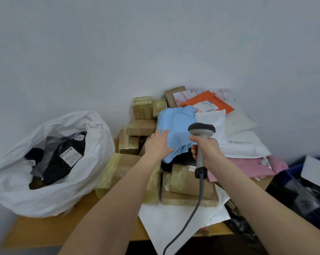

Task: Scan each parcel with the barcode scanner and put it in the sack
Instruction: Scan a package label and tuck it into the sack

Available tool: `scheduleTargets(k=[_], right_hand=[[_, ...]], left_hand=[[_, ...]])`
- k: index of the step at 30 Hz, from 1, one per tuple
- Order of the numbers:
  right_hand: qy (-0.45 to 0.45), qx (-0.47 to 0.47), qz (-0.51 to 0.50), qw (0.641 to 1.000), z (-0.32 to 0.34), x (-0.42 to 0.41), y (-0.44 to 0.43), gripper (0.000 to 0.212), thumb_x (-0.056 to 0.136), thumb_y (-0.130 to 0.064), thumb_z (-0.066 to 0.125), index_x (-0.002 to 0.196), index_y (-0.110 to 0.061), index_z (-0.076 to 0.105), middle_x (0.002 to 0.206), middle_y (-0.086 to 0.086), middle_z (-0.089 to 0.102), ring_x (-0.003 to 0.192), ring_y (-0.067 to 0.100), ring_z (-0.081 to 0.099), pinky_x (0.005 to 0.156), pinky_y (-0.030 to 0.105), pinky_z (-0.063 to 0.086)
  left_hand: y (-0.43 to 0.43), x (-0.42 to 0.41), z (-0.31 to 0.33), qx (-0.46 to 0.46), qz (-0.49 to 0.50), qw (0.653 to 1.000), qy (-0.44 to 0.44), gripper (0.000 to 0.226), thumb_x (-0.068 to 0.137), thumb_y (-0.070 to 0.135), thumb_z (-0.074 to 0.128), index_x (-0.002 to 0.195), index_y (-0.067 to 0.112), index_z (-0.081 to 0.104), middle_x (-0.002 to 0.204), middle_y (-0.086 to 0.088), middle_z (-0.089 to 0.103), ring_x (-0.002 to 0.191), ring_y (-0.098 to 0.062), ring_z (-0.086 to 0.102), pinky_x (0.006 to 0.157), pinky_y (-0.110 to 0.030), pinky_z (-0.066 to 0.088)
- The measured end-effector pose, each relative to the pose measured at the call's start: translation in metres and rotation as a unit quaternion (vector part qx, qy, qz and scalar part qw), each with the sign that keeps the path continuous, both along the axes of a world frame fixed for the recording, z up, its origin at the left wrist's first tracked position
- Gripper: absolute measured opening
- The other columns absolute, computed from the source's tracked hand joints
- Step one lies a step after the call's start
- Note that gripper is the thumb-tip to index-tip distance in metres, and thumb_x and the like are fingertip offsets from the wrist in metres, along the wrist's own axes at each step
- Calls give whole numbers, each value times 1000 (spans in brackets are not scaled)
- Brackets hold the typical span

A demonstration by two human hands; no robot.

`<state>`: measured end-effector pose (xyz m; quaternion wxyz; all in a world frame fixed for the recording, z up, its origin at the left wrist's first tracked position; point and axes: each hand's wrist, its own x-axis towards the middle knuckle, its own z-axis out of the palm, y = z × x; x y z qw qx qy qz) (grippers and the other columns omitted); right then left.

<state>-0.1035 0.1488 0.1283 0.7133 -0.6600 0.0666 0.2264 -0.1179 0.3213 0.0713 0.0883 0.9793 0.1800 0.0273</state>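
Head view, single moment.

- Left hand [158, 144]: palm down, fingers straight and slightly spread, laid flat on the lower left part of the light blue parcel [175, 122]. The thumb is stretched out to the right across the blue wrap. Nothing is gripped.
- Right hand [208, 150]: fingers are curled round the grey handle of the barcode scanner [201, 129], which is held upright. The scanner head is seen over the right edge of the blue parcel, just beside the left hand. The cable [192, 214] hangs from the handle base down towards the near table edge.
- The blue parcel lies on top of the pile, between the two hands. It rests on a dark item and on taped cardboard boxes [188, 181].
- Behind and to the right of it, an orange mailer [213, 99], white mailers [245, 146] and a pink mailer [247, 165] are stacked.
- Sack [98, 144]: white, open-mouthed, stood on the left part of the wooden table [45, 229], well apart from both hands. Black labelled parcels [63, 162] are seen inside.
- No label or barcode can be made out on the visible face of the blue parcel.
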Motion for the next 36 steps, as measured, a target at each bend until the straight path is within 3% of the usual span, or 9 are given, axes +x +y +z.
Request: scheduleTargets(k=[9, 14, 18, 23, 25, 28, 30, 34, 36], right_hand=[[67, 79, 41, 994, -1, 84, -49, 9, 89, -10, 65, 83, -9, 58, 45, 1, 50, 35, 10, 46, 39, 19, 42], [97, 95, 68, 988, -18, 115, -63, 8, 89, -10, 65, 84, -9, 58, 46, 1, 50, 36, 10, 47, 39, 19, 42], [101, 119, 82, 984, -20, 123, -60, 11, 88, -11, 67, 80, -10, 60, 47, 0, 52, 38, 9, 48, 42, 19, 44], [76, 157, 84, 981, -10, 122, -50, 12, 87, -13, 71, 80, -10, 62, 55, 1, 58, 44, 9, 54, 46, 20, 48], [57, 170, 81, 980, -5, 117, -46, 12, 87, -15, 73, 90, -9, 62, 69, 4, 62, 57, 12, 60, 54, 22, 53], [33, 171, 63, 983, 0, 109, -40, 33, 85, -16, 74, 113, -8, 58, 96, 8, 63, 84, 21, 62, 71, 29, 56], [25, 160, 59, 985, 2, 101, -37, 40, 85, -17, 75, 120, -9, 56, 100, 7, 62, 92, 26, 60, 78, 35, 55], [3, 140, 66, 988, 4, 83, -25, 50, 81, -15, 78, 124, -7, 55, 106, 12, 67, 94, 31, 62, 79, 43, 53], [0, 161, 55, 985, 4, 76, -19, 54, 79, -8, 79, 127, -6, 54, 116, 15, 67, 102, 33, 66, 89, 48, 54]], left_hand=[[-39, 73, -23, -26, 63, 996, 59, 117, 74, 56, 73, 153, 24, -7, 159, -13, -6, 147, -33, 5, 111, -58, 22], [-40, 89, -30, -7, 70, 998, 4, 71, 92, 35, 57, 151, 21, 22, 151, -10, 31, 124, -34, 47, 93, -42, 42], [-44, 82, -18, -2, 147, 982, -120, 38, 98, 19, 45, 134, 19, 56, 130, -8, 59, 113, -31, 57, 86, -36, 41], [-17, 66, 37, -180, 269, 902, -286, 25, 96, 7, 42, 75, 4, 55, 73, -10, 54, 75, -27, 53, 59, -29, 36], [-2, 52, 58, -364, 272, 821, -346, 30, 99, 6, 42, 70, 10, 49, 68, -5, 52, 68, -22, 51, 56, -22, 39], [5, 22, 73, -599, 207, 656, -410, 18, 98, 3, 48, 91, 11, 62, 80, -3, 73, 73, -17, 70, 64, -27, 57], [5, 9, 72, -673, 176, 595, -403, 18, 99, 5, 46, 102, 11, 63, 90, -4, 75, 80, -18, 72, 67, -32, 59], [-1, -1, 62, -738, 155, 562, -339, 25, 103, 15, 39, 117, 11, 60, 113, -10, 66, 100, -24, 64, 99, -41, 47], [-8, -4, 56, -753, 142, 561, -312, 33, 103, 12, 36, 131, 7, 52, 122, -13, 60, 106, -26, 60, 100, -43, 44]])
